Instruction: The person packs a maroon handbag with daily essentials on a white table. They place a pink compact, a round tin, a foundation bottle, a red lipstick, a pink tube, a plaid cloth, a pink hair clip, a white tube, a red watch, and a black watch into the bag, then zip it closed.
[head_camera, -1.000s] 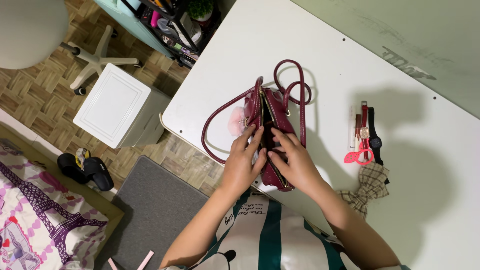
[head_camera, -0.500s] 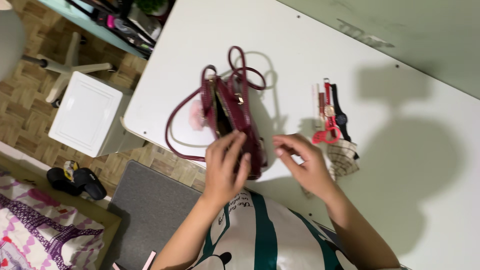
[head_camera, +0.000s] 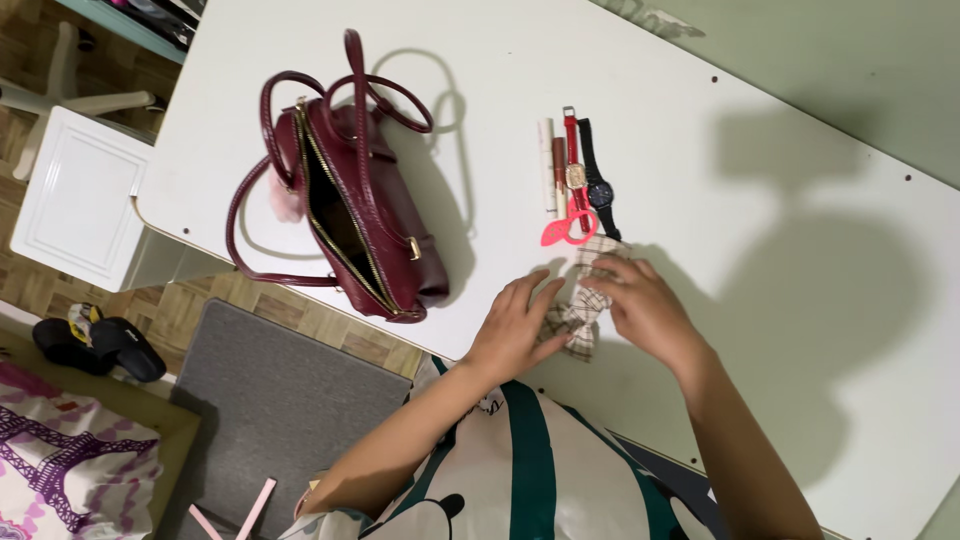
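Head view, looking down on the white table (head_camera: 760, 330). Your left hand (head_camera: 515, 330) and right hand (head_camera: 648, 308) both rest on the plaid fabric bow (head_camera: 580, 305), which lies flat on the table near its front edge, directly before your body. The bow sits between the two hands: your left hand covers its lower left end with fingers extended and lying fairly flat, while your right hand covers its upper right end with fingers curled over the cloth. Whether either hand has actually pinched the fabric, or merely presses on it, cannot be told from this view. The bow's long axis runs diagonally, from lower left near your left hand to upper right under your right hand, so each hand is at one end and neither is clearly nearer. Just beyond the bow's far end lie a pink clip (head_camera: 565, 232), a red-strapped watch (head_camera: 575, 170), a black watch (head_camera: 598, 185) and two slim cosmetic sticks (head_camera: 551, 165), set side by side. Well to the left stands the open maroon handbag (head_camera: 365, 215), its zip gaping, apart from both hands.
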